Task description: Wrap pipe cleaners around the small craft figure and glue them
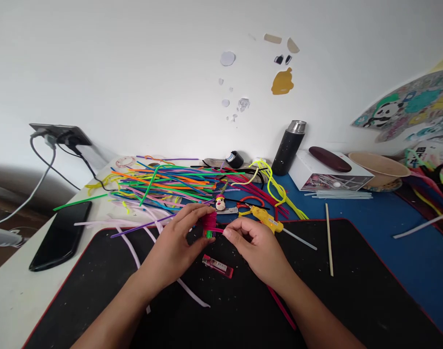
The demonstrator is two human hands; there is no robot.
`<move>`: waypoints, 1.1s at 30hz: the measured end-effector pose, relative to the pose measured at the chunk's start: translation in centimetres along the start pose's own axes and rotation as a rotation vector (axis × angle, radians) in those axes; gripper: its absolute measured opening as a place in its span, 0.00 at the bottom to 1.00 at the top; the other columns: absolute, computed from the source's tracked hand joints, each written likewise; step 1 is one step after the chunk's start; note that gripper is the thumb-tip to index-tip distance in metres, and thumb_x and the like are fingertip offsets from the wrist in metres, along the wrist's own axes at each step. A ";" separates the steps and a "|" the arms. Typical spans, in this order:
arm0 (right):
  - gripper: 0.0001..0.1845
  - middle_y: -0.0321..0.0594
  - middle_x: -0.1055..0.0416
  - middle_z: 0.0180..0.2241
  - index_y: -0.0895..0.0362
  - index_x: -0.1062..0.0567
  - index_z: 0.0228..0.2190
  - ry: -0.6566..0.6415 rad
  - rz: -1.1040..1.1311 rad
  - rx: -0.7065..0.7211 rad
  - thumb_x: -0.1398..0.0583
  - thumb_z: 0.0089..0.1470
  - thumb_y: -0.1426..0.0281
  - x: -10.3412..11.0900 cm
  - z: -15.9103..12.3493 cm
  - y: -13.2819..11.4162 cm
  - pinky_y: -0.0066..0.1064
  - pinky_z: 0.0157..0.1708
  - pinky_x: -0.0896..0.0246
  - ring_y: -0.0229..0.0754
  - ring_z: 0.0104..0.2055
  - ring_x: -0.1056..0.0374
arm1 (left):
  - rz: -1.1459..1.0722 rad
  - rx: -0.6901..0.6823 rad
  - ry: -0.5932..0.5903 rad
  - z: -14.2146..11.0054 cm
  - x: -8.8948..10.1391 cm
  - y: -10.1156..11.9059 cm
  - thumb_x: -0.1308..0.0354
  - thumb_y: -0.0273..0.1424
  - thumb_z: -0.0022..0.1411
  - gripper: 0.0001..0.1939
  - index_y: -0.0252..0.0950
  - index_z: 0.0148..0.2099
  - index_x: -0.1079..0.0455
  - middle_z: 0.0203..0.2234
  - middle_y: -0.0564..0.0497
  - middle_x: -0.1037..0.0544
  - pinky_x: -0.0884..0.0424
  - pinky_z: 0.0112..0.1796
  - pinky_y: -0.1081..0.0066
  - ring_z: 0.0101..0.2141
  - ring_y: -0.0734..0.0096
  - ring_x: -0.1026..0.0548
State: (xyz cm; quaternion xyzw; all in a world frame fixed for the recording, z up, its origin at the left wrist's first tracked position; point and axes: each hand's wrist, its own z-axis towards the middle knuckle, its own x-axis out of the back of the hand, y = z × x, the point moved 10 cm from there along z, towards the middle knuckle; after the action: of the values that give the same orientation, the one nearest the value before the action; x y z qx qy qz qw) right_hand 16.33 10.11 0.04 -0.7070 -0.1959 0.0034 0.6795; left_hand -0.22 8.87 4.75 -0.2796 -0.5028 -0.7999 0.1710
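Between the thumb and fingers of my left hand is a small pipe-cleaner piece, magenta with green and purple at its lower end. My right hand pinches a magenta pipe cleaner that runs across to this piece. A magenta length trails out below my right wrist. Under both hands, a red lighter lies on the black mat. Just beyond the fingers are a small white figure head, scissors and a yellow glue gun with a clear glue stick in it.
A pile of coloured pipe cleaners spreads along the back left. A phone lies at left, a wooden stick at right. A black thermos, white box and beige bowl stand by the wall.
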 end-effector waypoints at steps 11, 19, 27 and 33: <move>0.15 0.33 0.32 0.26 0.54 0.21 0.33 0.004 0.044 -0.022 0.35 0.62 0.56 0.0 0.2 0.1 0.31 0.27 0.45 0.38 0.27 0.39 | -0.164 0.068 0.032 -0.1 0.4 -0.5 0.30 0.30 0.64 0.23 0.48 0.60 0.25 0.54 0.48 0.20 0.26 0.58 0.52 0.54 0.54 0.22; 0.17 0.30 0.36 0.23 0.54 0.24 0.31 -0.038 0.145 -0.054 0.34 0.62 0.53 -0.5 0.2 0.2 0.30 0.22 0.49 0.35 0.22 0.44 | -0.452 0.231 0.017 -0.5 -1.2 -1.7 0.27 0.34 0.61 0.23 0.45 0.58 0.24 0.54 0.45 0.20 0.25 0.57 0.51 0.54 0.51 0.21; 0.16 0.28 0.39 0.21 0.54 0.24 0.32 -0.057 0.141 -0.050 0.35 0.63 0.55 -0.7 0.0 0.3 0.30 0.23 0.48 0.35 0.21 0.43 | -0.703 0.287 -0.005 -0.9 -2.5 -2.1 0.25 0.31 0.59 0.26 0.47 0.58 0.24 0.54 0.47 0.20 0.26 0.59 0.54 0.56 0.54 0.22; 0.16 0.27 0.39 0.21 0.54 0.25 0.32 -0.088 0.160 -0.066 0.35 0.62 0.55 -1.1 0.1 0.2 0.29 0.24 0.47 0.35 0.21 0.44 | -0.738 0.277 -0.041 -0.9 -2.9 -1.8 0.25 0.33 0.61 0.28 0.48 0.62 0.24 0.56 0.46 0.23 0.31 0.62 0.57 0.59 0.53 0.25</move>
State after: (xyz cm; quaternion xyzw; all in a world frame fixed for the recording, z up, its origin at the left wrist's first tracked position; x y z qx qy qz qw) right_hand 15.36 9.87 -0.42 -0.7416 -0.1684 0.0822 0.6441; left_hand 0.80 8.84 1.41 -0.0702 -0.6759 -0.7265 -0.1022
